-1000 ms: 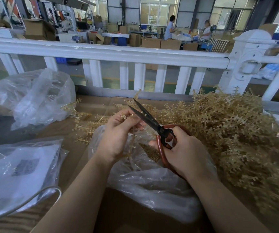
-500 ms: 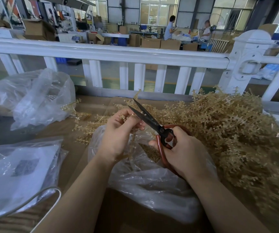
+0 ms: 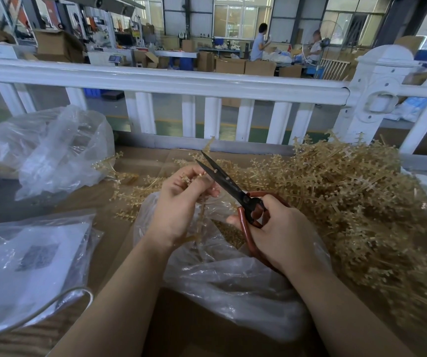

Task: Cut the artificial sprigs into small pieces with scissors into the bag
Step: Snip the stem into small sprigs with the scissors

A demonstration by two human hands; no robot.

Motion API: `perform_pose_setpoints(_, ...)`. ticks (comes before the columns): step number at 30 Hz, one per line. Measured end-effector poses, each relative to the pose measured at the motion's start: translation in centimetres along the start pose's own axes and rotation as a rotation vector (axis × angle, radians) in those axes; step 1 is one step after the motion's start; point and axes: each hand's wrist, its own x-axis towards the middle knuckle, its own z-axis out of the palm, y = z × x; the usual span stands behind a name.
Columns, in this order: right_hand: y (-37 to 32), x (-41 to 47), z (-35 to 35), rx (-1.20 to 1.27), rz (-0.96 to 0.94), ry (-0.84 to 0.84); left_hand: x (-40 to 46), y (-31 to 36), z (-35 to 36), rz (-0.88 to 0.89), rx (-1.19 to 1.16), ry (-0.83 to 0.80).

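My left hand (image 3: 181, 202) pinches a beige artificial sprig (image 3: 201, 217) whose stem hangs down toward the clear plastic bag (image 3: 228, 284) beneath both hands. My right hand (image 3: 282, 233) grips the red handles of black-bladed scissors (image 3: 222, 181). The blades are slightly apart, their tips pointing up and left, right beside the sprig tip at my left fingertips. Cut beige pieces (image 3: 229, 233) lie inside the bag. A big heap of beige sprigs (image 3: 356, 202) fills the table's right side.
A white railing (image 3: 207, 83) runs along the far edge of the cardboard-covered table (image 3: 143, 163). Two clear bags lie on the left, one at the back (image 3: 53, 150) and one with white paper inside (image 3: 27, 266). A grey cable (image 3: 53, 305) loops at front left.
Almost nothing moved. The scissor blades stay slightly apart at the sprig tip and both hands hold their places over the bag.
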Motion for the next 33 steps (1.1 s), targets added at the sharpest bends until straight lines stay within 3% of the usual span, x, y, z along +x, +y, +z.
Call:
perform_pose_setpoints(15, 0.0, 0.1, -0.1, -0.043, 0.0, -0.016, -0.2, 1.1, 0.0, 0.087, 0.186, -0.097)
perform_pose_setpoints(33, 0.4, -0.1, 0.6, 0.06, -0.052, 0.057, -0.4, 1.0, 0.4, 0.029, 0.105, -0.168)
